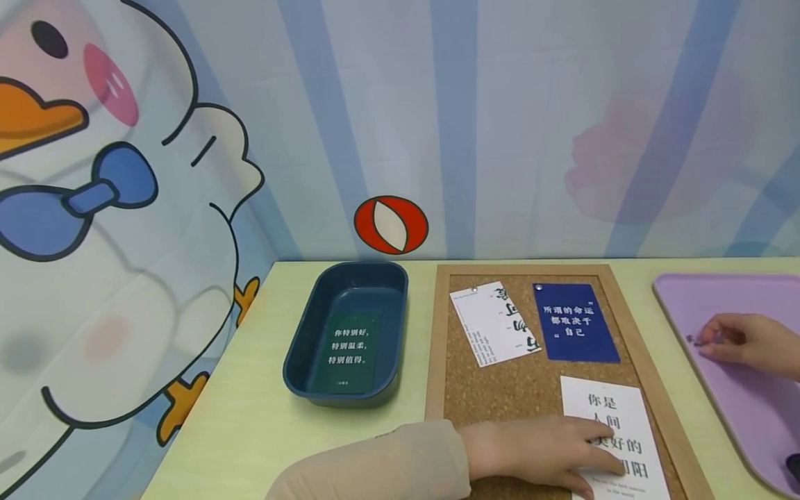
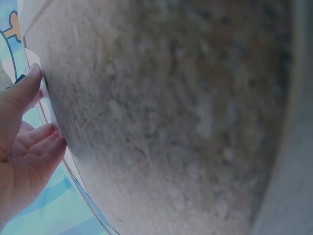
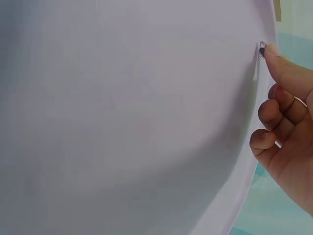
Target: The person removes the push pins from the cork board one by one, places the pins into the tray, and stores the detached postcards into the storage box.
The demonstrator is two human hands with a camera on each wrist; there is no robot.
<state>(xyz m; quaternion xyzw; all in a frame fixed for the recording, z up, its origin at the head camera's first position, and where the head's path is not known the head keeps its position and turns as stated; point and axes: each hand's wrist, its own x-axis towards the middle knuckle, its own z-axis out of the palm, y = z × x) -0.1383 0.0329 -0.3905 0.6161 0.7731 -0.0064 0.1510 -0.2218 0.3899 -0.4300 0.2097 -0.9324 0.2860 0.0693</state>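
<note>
My left hand (image 1: 550, 448) lies with spread fingers across a white card (image 1: 640, 417) printed with dark characters, at the lower right of a wood-framed cork board (image 1: 500, 399). In the left wrist view its fingertips (image 2: 59, 143) touch the card's surface. Over the purple tray (image 1: 700, 295) my right hand (image 1: 759, 344) pinches a small pin (image 3: 262, 50) between thumb and forefinger. Higher on the board, a white card (image 1: 484, 323) and a blue card (image 1: 581, 323) each carry a small pin at the top left corner.
A dark blue bin (image 1: 401, 326) holding a green card (image 1: 346, 354) stands left of the board on the pale table (image 1: 231, 417). A small black object (image 1: 794, 465) shows at the tray's lower right. Behind the table hangs a printed cartoon curtain (image 1: 519, 125).
</note>
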